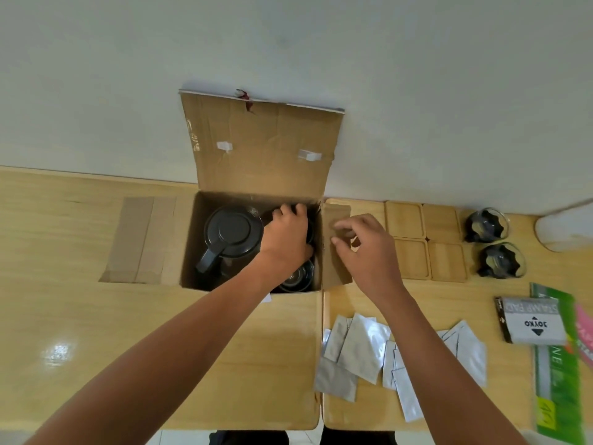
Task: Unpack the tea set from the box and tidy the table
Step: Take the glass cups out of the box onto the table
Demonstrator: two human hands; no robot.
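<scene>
A: Is it bright?
B: Yes, soft and even. A white shine sits on the bench [57, 350] at the left.
A: Any dark spots?
B: Inside the box [205, 239]. The edges bend and look a bit fuzzy.

The grey stamp pad box [534, 321] reads "JOYKO" and "STAMP PAD", upside down in this view; lettering on the green package [556, 374] beneath it is only partly legible.

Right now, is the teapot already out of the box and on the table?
No, the black-lidded teapot sits inside the open cardboard box, beside the left hand reaching in.
</scene>
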